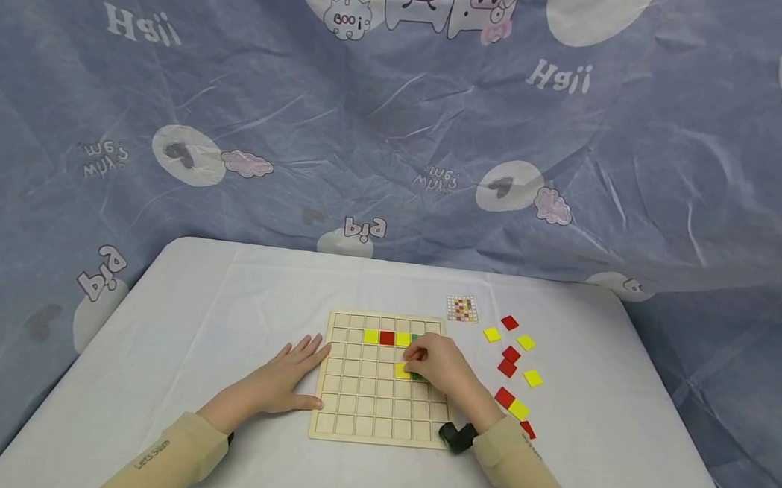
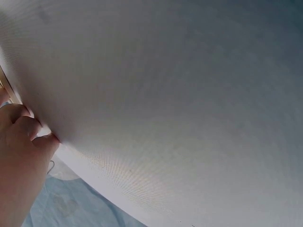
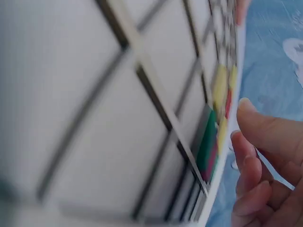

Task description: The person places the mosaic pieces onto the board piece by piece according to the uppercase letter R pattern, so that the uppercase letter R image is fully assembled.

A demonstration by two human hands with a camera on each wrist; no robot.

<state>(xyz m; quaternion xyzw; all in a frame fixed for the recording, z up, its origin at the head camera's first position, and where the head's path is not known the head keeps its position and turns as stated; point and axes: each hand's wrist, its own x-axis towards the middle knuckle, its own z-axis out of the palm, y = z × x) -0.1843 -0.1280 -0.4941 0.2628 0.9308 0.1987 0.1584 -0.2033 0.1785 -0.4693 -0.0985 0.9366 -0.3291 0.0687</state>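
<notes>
On the tabletop (image 1: 268, 266): a pale wooden grid board (image 1: 356, 405), with loose tiles to its right.
Board's left edge: the left hand (image 1: 280, 383), fingers spread wide and thumb apart, tips touching the rim; its grip holds nothing.
Over the board's right part: the right hand (image 1: 445, 365), fingers bent, thumb and forefinger a narrow gap apart in the right wrist view, with no tile seen between them.
Second row from the far side: a yellow tile (image 1: 371, 337), a red tile (image 1: 387, 338), another yellow, then a green tile (image 1: 415, 338) partly behind the right hand.
Fourth row: one yellow tile, with green beside it under the fingers; cells beneath the hand are hidden.
Loose tiles: five red and four yellow, one red and one yellow touching; the nearest red is partly covered by the right sleeve (image 1: 515, 453).
Past the far right corner: a small patterned card (image 1: 462, 309).
</notes>
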